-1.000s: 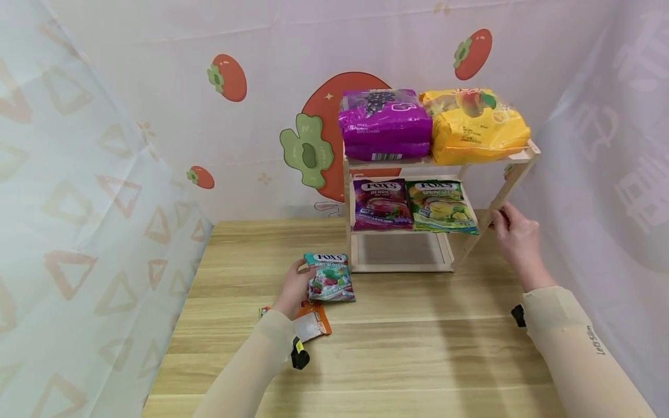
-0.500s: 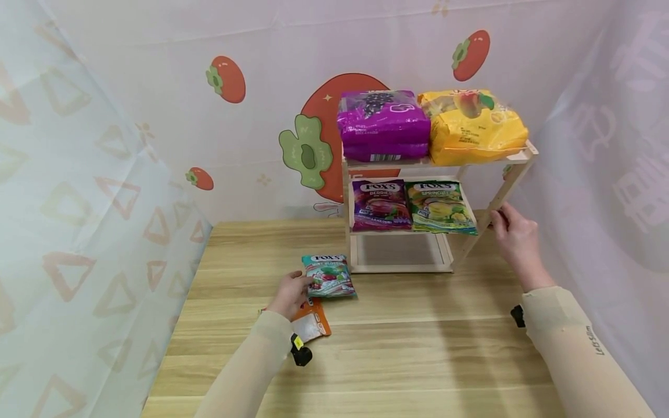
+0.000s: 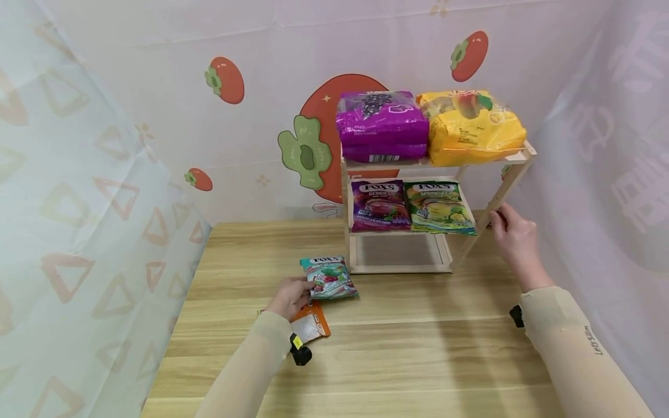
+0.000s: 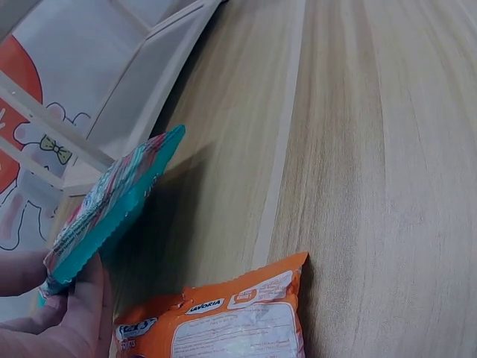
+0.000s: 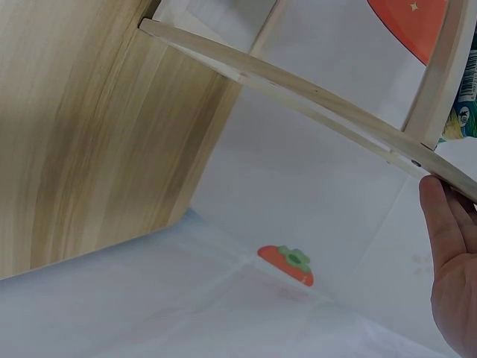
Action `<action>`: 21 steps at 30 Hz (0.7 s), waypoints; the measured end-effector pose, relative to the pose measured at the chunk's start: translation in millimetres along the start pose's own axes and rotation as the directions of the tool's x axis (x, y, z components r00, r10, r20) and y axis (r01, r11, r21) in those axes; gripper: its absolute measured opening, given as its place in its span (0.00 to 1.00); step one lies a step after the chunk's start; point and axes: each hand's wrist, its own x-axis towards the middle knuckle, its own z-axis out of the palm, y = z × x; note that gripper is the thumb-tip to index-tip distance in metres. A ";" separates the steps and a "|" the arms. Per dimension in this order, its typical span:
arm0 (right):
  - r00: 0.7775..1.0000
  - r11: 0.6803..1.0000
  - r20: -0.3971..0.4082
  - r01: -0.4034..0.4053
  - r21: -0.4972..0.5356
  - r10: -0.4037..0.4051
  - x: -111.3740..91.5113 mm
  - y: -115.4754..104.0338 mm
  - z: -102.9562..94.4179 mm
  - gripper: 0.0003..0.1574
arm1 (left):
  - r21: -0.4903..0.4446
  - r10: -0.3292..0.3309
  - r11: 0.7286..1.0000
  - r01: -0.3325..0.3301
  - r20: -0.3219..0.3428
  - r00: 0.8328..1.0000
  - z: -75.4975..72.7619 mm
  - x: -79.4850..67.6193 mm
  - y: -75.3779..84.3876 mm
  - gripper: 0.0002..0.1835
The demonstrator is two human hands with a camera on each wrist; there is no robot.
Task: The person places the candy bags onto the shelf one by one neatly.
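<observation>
My left hand (image 3: 289, 297) pinches the left edge of a teal FOX'S Mint Blossom candy bag (image 3: 330, 278), thumb on top and fingers beneath. In the left wrist view the candy bag (image 4: 112, 201) is tilted above the table, its shadow below. An orange candy bag (image 3: 312, 325) lies on the table, partly hidden under my left hand and wrist. My right hand (image 3: 516, 244) grips the right post of a small wooden shelf (image 3: 400, 269). In the right wrist view the fingers of that hand (image 5: 455, 261) meet the wooden post (image 5: 320, 97).
On the shelf's top lie a purple bag (image 3: 384, 130) and a yellow bag (image 3: 475, 133). Its middle level bears a Berries candy bag (image 3: 380, 206) and a Spring Tea candy bag (image 3: 440, 209). Printed cloth walls (image 3: 251, 145) enclose the wooden table (image 3: 397, 360).
The Mint Blossom bag has shifted slightly and tilted in my left hand, uncovering more of the orange bag. My right hand stays at the shelf post.
</observation>
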 end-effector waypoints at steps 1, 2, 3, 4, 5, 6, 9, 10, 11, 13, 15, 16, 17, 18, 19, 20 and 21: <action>1.000 1.000 -0.003 0.000 -0.001 0.000 0.0 0.2 0.1 0.10 | 0.001 -0.003 1.000 0.003 0.003 1.000 0.2 -0.5 0.2 0.27; 1.000 1.000 -0.008 0.004 -0.004 -0.004 -0.1 0.4 0.2 0.10 | -0.001 -0.008 1.000 0.008 0.004 1.000 0.3 -0.8 0.4 0.27; 1.000 1.000 -0.013 0.006 -0.010 -0.007 -0.1 0.6 0.2 0.10 | -0.006 -0.012 1.000 0.012 0.008 1.000 0.5 -1.6 0.8 0.27; 1.000 1.000 -0.017 0.008 -0.012 -0.008 -0.1 0.7 0.3 0.10 | -0.010 -0.015 1.000 0.015 0.012 1.000 0.5 -2.2 1.0 0.28; 1.000 1.000 -0.020 0.009 -0.015 -0.009 -0.1 0.9 0.2 0.10 | -0.014 -0.017 1.000 0.017 0.016 1.000 0.5 -2.4 0.8 0.28; 1.000 1.000 -0.022 0.009 -0.016 -0.009 0.0 1.0 0.1 0.10 | -0.017 -0.016 1.000 0.016 0.024 1.000 0.5 -2.4 0.6 0.29; 1.000 1.000 -0.022 0.002 -0.019 -0.003 0.0 0.7 -0.4 0.09 | -0.010 -0.013 1.000 0.013 0.035 0.999 0.8 -2.0 0.0 0.31; 1.000 1.000 -0.022 0.001 -0.020 -0.002 0.0 0.5 -0.5 0.09 | -0.004 -0.011 1.000 0.011 0.034 0.999 1.0 -1.7 -0.2 0.32; 1.000 1.000 -0.022 0.000 -0.021 -0.001 -0.1 0.4 -0.5 0.10 | 0.003 -0.013 1.000 0.013 0.033 0.999 1.2 -1.2 -0.2 0.33; 1.000 1.000 -0.020 0.000 -0.021 0.000 -0.2 0.0 -0.4 0.09 | 0.021 -0.016 1.000 0.015 0.030 0.999 1.8 -1.4 0.2 0.34; 1.000 1.000 -0.019 0.001 -0.018 -0.001 -0.2 0.1 -0.2 0.10 | 0.036 -0.015 0.999 0.014 0.026 1.000 2.3 -1.7 0.5 0.34; 1.000 1.000 -0.018 0.004 -0.016 -0.004 -0.2 0.2 0.0 0.10 | 0.043 -0.011 0.999 0.010 0.025 1.000 2.5 -1.9 0.4 0.34; 1.000 1.000 -0.017 0.006 -0.013 -0.006 -0.2 0.4 0.2 0.10 | 0.049 -0.008 0.999 0.007 0.023 1.000 2.7 -2.0 0.2 0.34; 1.000 1.000 -0.018 0.008 -0.012 -0.009 -0.2 0.7 0.3 0.10 | 0.055 -0.002 0.998 0.001 0.023 1.000 2.9 -2.4 0.1 0.34; 1.000 1.000 -0.022 0.011 -0.016 -0.012 -0.3 1.0 0.6 0.09 | 0.059 0.003 0.998 -0.005 0.024 1.000 3.2 -2.9 0.0 0.33; 1.000 1.000 -0.025 0.016 -0.017 -0.016 -0.5 1.1 0.7 0.09 | 0.061 0.010 0.998 -0.011 0.026 1.000 3.4 -3.3 -0.1 0.33; 0.999 1.000 -0.030 0.017 -0.019 -0.017 -0.6 1.3 0.8 0.09 | 0.062 0.014 0.998 -0.016 0.027 1.000 3.6 -3.6 -0.2 0.33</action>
